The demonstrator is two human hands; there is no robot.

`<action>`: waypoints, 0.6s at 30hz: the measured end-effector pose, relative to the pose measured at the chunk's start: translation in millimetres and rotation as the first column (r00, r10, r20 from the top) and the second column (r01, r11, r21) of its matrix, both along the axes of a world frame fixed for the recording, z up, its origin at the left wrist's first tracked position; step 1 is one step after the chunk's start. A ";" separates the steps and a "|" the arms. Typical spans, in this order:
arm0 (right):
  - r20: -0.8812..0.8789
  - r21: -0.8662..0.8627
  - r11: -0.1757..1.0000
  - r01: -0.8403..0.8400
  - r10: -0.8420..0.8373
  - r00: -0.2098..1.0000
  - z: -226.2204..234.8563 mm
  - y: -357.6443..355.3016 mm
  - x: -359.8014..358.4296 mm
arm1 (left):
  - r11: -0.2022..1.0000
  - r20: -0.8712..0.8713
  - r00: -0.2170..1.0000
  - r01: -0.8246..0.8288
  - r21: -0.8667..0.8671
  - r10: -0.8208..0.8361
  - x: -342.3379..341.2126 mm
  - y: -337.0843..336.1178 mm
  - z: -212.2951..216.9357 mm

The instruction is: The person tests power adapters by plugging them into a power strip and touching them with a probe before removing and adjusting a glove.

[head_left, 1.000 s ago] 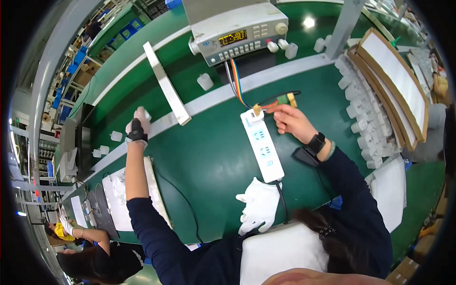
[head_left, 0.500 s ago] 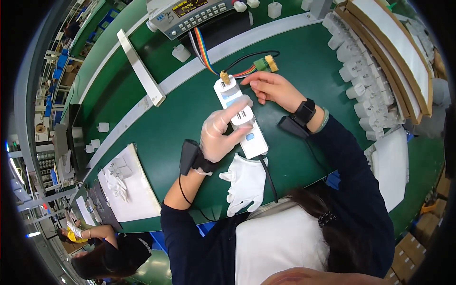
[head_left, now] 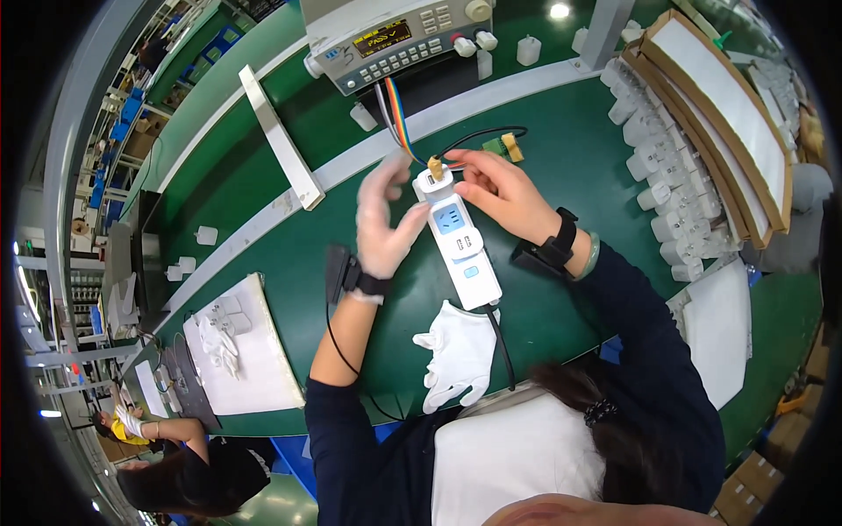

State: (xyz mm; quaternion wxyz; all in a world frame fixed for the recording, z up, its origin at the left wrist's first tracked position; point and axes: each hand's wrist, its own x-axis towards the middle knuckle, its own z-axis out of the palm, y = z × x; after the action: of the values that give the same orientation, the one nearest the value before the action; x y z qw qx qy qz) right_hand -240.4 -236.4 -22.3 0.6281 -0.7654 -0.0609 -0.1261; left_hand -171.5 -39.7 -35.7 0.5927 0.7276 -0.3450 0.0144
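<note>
A white power strip point(head_left: 491, 293) lies on the green bench in front of me. A white USB charger point(head_left: 432, 183) sits at its far end, with a yellow connector point(head_left: 436, 167) at the charger's far side. Another white charger point(head_left: 463, 244) sits lower on the strip. My left hand point(head_left: 383, 223), in a thin whitish glove, is open beside the strip's left edge, thumb towards the far charger. My bare right hand point(head_left: 504, 193) is at the right of that charger. Its index finger reaches close to the yellow connector and its thumb is apart; I cannot tell whether they touch.
A grey test instrument point(head_left: 395, 44) with a lit screen stands at the back, rainbow wires point(head_left: 396, 110) running down from it. A green and yellow connector point(head_left: 504, 147) lies right of them. A white glove point(head_left: 458, 355) lies near me. Several white chargers point(head_left: 658, 188) line the right side by cardboard trays point(head_left: 715, 123).
My left hand has let go of the lower charger, now on the strip, and moved to the strip's far end. My right hand has come closer to the yellow connector.
</note>
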 end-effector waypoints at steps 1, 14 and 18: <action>0.002 -0.008 1.000 -0.008 0.008 1.000 1.8 3.8 4.3 | 0.998 0.061 0.997 0.038 0.058 -0.042 8.4 -7.2 -1.7; 0.207 0.041 0.996 -0.074 0.064 0.976 48.1 3.3 -7.8 | 0.988 -0.081 0.988 0.127 -0.088 -0.134 11.6 -21.2 -20.8; 0.075 -0.169 0.975 -0.142 0.156 0.985 39.1 3.0 -33.3 | 0.980 -0.190 0.969 0.128 -0.152 -0.156 10.9 -23.8 -17.5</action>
State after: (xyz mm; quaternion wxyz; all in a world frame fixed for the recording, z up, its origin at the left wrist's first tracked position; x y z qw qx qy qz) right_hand -273.7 -233.4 16.8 0.5678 -0.8013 -0.1556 -0.1067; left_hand -160.5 -63.6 -53.2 0.6731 0.6559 -0.3328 -0.0779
